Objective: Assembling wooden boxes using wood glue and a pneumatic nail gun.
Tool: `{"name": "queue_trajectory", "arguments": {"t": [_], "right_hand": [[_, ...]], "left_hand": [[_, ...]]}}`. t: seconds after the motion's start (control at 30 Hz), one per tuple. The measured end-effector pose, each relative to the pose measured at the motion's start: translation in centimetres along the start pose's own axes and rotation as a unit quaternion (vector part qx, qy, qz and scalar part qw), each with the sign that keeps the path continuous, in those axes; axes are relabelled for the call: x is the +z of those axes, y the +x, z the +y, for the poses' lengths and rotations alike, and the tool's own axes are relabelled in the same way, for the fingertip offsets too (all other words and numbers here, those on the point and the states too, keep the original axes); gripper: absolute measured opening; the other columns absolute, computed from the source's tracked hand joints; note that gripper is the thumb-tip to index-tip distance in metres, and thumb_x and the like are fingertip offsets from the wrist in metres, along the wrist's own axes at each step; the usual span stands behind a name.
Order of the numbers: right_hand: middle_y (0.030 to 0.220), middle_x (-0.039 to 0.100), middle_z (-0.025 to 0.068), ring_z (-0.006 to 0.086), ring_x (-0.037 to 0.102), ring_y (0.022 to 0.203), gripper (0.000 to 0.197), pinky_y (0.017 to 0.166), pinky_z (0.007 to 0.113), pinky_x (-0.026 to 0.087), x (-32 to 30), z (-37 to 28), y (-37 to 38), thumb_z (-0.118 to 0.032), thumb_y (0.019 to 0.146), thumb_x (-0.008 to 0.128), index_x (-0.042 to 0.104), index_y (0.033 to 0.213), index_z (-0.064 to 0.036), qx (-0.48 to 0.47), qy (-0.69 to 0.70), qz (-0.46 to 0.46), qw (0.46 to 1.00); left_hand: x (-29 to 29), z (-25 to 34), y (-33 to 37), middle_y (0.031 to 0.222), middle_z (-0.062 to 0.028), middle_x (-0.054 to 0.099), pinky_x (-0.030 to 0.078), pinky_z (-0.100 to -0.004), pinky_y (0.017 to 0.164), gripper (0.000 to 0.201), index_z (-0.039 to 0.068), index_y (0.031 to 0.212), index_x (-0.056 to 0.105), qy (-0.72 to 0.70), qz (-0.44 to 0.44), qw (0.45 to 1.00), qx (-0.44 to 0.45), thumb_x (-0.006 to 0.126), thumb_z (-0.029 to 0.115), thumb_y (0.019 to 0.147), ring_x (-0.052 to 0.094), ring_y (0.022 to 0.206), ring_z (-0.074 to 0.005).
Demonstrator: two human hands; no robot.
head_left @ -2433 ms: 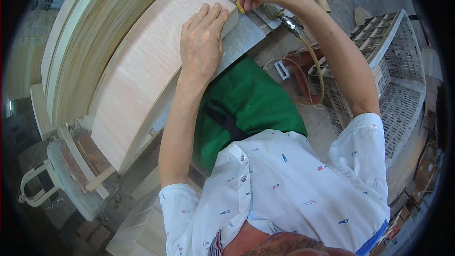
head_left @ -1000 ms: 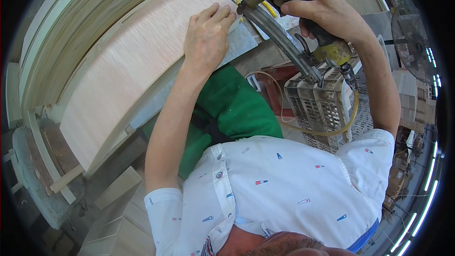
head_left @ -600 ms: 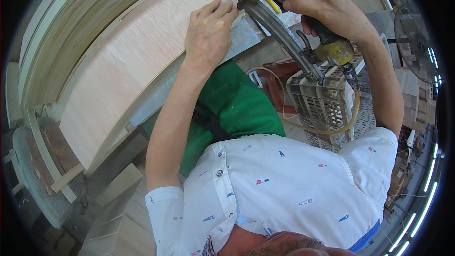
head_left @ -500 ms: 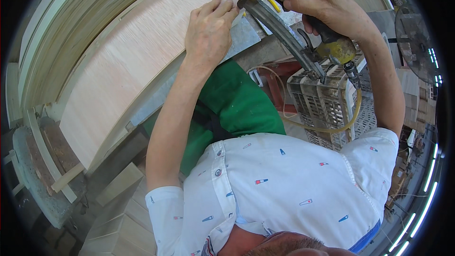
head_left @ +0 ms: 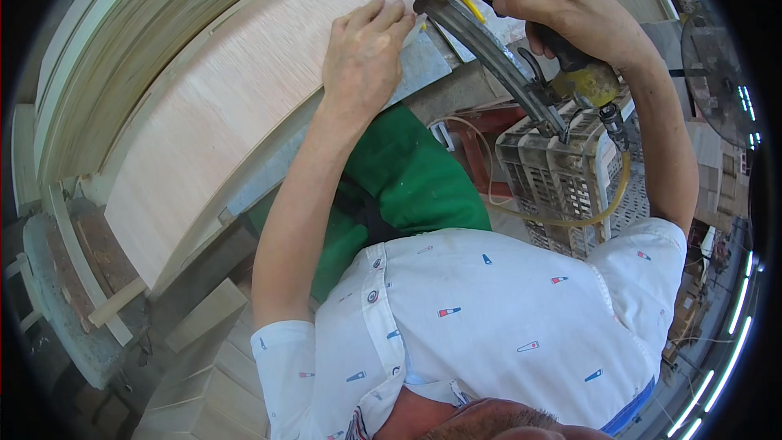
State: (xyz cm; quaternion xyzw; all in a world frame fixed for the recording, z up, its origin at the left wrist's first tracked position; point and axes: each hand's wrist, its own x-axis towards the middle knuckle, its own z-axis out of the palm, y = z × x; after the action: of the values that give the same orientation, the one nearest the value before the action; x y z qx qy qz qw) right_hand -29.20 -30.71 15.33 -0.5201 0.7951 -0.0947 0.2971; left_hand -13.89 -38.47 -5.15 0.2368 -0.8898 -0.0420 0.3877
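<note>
A pale plywood panel lies across the work surface, its near edge slightly curved. At its right end my left hand presses down, fingers bent and together around the edge; the thumb is hidden. My right hand is wrapped around the black grip of a worn yellow nail gun. The tool's long grey magazine slants down to the right, and its nose sits right by my left fingertips, at the panel's end. An air hose runs from the grip's base.
Long curved wooden strips are stacked behind the panel. A grey plastic crate stands below the nail gun. Wooden blocks lie at lower left, near a dusty stool-like top. A round fan guard is at far right.
Very little differs. The nail gun and both hands sit slightly farther right in the picture, as does the panel. Both grips are the same.
</note>
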Motion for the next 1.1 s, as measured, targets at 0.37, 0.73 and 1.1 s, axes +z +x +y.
{"name": "queue_trajectory", "arguments": {"t": [0.37,0.73,1.1], "right_hand": [[0.068,0.064,0.0106,0.0149,0.062,0.058,0.028,0.053,0.028,0.048,-0.2,-0.9,5.1,-0.020,0.081,0.062,0.063,0.088,0.0065,-0.084,0.042,0.009,0.996],[0.065,0.063,0.0080,0.0137,0.061,0.056,0.026,0.052,0.027,0.047,-0.4,-0.2,5.8,-0.020,0.081,0.060,0.063,0.087,0.0056,-0.088,0.040,0.005,0.995],[0.063,0.054,0.0023,0.0091,0.053,0.053,0.024,0.047,0.024,0.040,1.1,-0.4,2.5,-0.021,0.086,0.062,0.056,0.097,0.0000,-0.171,0.078,0.037,0.982]], "left_hand": [[-0.5,0.3,-0.1,0.113,-0.0043,0.064,0.042,-0.0377,0.090,0.030,0.006,0.107,0.066,-0.017,-0.026,0.999,-0.017,0.057,0.002,0.080,0.057,0.113,-0.0251],[0.0,0.2,0.3,0.112,-0.0055,0.065,0.042,-0.0374,0.091,0.029,0.006,0.106,0.068,-0.015,-0.012,1.000,-0.016,0.057,0.002,0.079,0.057,0.114,-0.0257],[-3.7,-1.2,-3.5,0.085,-0.0107,0.064,0.050,-0.0396,0.080,0.018,0.004,0.085,0.065,0.005,0.023,0.998,-0.061,0.055,0.010,0.071,0.062,0.086,-0.0274]]}}
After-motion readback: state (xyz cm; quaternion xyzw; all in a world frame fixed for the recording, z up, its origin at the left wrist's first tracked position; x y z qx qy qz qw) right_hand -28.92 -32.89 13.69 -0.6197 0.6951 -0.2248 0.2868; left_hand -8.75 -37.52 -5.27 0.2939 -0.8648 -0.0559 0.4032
